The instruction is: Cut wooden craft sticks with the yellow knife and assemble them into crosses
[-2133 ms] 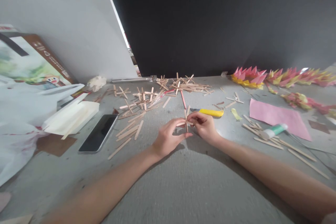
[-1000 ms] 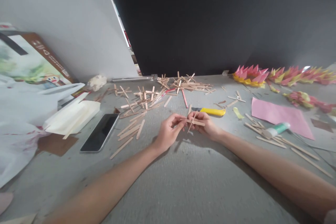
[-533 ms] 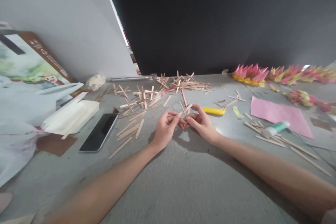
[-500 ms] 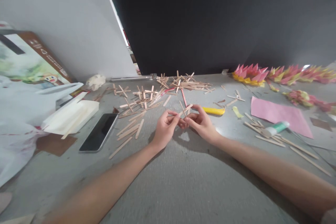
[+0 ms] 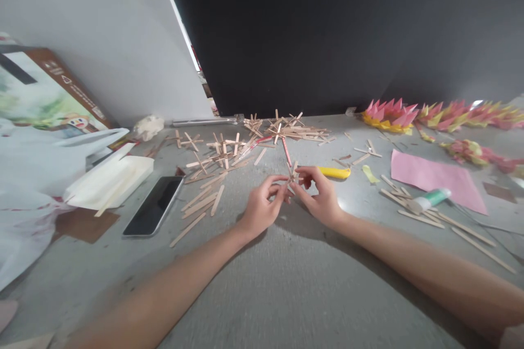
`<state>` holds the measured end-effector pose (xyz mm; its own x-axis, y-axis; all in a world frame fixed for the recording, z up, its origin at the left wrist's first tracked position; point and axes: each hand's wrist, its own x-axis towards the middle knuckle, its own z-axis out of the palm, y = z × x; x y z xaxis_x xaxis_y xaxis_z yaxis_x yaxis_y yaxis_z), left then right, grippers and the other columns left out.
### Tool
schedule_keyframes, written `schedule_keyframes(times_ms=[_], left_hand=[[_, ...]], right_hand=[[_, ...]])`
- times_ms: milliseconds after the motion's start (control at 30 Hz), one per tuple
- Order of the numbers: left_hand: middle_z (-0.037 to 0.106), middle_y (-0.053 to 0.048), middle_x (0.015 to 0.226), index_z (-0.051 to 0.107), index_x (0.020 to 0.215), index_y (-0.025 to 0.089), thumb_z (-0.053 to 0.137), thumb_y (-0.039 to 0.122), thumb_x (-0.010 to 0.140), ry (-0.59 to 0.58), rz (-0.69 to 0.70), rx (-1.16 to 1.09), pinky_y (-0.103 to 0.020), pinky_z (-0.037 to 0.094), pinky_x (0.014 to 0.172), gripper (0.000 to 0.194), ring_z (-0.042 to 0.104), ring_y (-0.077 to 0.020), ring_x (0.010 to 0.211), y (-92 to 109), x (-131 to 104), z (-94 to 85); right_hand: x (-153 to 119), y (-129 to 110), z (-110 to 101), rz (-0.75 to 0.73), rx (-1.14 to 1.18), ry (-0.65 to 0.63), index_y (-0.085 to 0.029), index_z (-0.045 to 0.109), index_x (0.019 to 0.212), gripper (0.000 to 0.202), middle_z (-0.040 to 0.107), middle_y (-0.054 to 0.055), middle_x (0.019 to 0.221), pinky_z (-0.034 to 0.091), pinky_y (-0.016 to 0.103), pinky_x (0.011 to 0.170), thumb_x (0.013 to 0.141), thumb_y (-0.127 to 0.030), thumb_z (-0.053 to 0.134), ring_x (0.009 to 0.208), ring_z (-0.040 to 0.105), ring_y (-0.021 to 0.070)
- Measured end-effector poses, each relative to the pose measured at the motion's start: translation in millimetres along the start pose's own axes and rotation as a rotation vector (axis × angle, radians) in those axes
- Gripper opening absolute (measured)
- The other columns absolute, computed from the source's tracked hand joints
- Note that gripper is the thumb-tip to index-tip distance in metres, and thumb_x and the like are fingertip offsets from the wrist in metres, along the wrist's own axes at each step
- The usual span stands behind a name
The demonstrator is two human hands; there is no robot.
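Near the middle of the grey table, my left hand (image 5: 264,204) and my right hand (image 5: 321,196) meet with fingertips pinched on a small piece made of crossed wooden sticks (image 5: 293,171). Fingers hide much of this piece. Behind my fingers lies a red-and-white strip or pen (image 5: 286,150). A yellow cutter (image 5: 334,173) rests just right of my right hand. Beyond both hands is a heap of loose sticks and crossed stick pieces (image 5: 303,132). Several flat sticks (image 5: 200,204) lie left of my left hand.
A black phone (image 5: 154,206), an open white box (image 5: 117,180) and a plastic bag (image 5: 33,196) lie left. At right are pink paper (image 5: 436,179), a glue stick (image 5: 429,201), loose sticks and pink-yellow paper crafts (image 5: 391,116). A black panel (image 5: 286,32) stands behind.
The crossed stick piece has turned between my fingers and shows less. My left hand has moved slightly right and my right fingers have shifted around the piece.
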<state>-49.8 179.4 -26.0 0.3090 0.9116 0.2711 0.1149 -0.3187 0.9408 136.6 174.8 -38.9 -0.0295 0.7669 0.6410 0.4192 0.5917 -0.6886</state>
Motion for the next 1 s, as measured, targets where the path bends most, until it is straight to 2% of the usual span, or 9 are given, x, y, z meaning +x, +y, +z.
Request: schedule_keyframes(times_ms=[100,233,467,700,867,1000], left_hand=[[0.078,-0.005,0.078,0.064,0.122,0.02,0.06,0.046,0.103,-0.027,0.037,0.038,-0.027,0.056,0.069,0.033,0.076,-0.0193,0.073,-1.8,-1.4,-0.2],[0.078,-0.004,0.077,0.063,0.124,0.02,0.058,0.045,0.105,-0.025,0.061,0.079,-0.029,0.056,0.076,0.033,0.077,-0.0194,0.076,-4.1,-1.0,-1.2],[0.077,-0.003,0.076,0.063,0.123,0.019,0.055,0.044,0.106,-0.031,0.073,0.142,-0.029,0.053,0.074,0.031,0.075,-0.0187,0.073,-4.8,-0.9,-0.8],[0.078,-0.003,0.078,0.063,0.124,0.02,0.056,0.045,0.105,-0.012,0.076,0.164,-0.03,0.054,0.077,0.032,0.076,-0.0198,0.077,-5.9,-1.7,0.0],[0.076,-0.004,0.079,0.058,0.121,0.02,0.062,0.047,0.102,-0.047,-0.007,-0.044,-0.03,0.056,0.076,0.034,0.076,-0.0203,0.076,-3.4,-0.2,0.0],[0.073,0.0,0.079,0.047,0.128,0.022,0.068,0.045,0.099,-0.062,-0.075,-0.261,-0.028,0.056,0.07,0.043,0.072,-0.0168,0.067,-2.1,4.5,0.5]], right_hand=[[0.3,3.6,-1.0,-0.079,-0.033,-0.029,-0.027,0.068,0.116,0.015,0.07,0.005,0.093,0.055,0.035,0.074,0.102,-0.03,0.063,0.077,0.063,0.0187],[2.0,6.4,-0.1,-0.127,-0.061,-0.003,-0.027,0.072,0.107,0.013,0.072,0.006,0.093,0.058,0.035,0.073,0.103,-0.026,0.06,0.076,0.066,0.0187],[-1.1,12.3,2.7,-0.141,-0.061,-0.009,-0.028,0.072,0.109,0.015,0.071,0.006,0.097,0.058,0.033,0.075,0.1,-0.021,0.062,0.079,0.066,0.0183],[1.5,9.5,4.2,-0.127,-0.057,0.019,-0.027,0.072,0.104,0.013,0.071,0.004,0.091,0.057,0.032,0.074,0.098,-0.02,0.062,0.076,0.066,0.0179],[6.1,4.7,2.7,-0.141,-0.043,0.05,-0.025,0.07,0.1,0.01,0.071,0.003,0.085,0.055,0.033,0.073,0.097,-0.018,0.063,0.075,0.065,0.0182],[5.4,4.4,1.8,-0.067,0.023,-0.014,-0.024,0.068,0.101,0.005,0.07,0.004,0.085,0.053,0.033,0.074,0.099,-0.023,0.063,0.077,0.066,0.0188]])
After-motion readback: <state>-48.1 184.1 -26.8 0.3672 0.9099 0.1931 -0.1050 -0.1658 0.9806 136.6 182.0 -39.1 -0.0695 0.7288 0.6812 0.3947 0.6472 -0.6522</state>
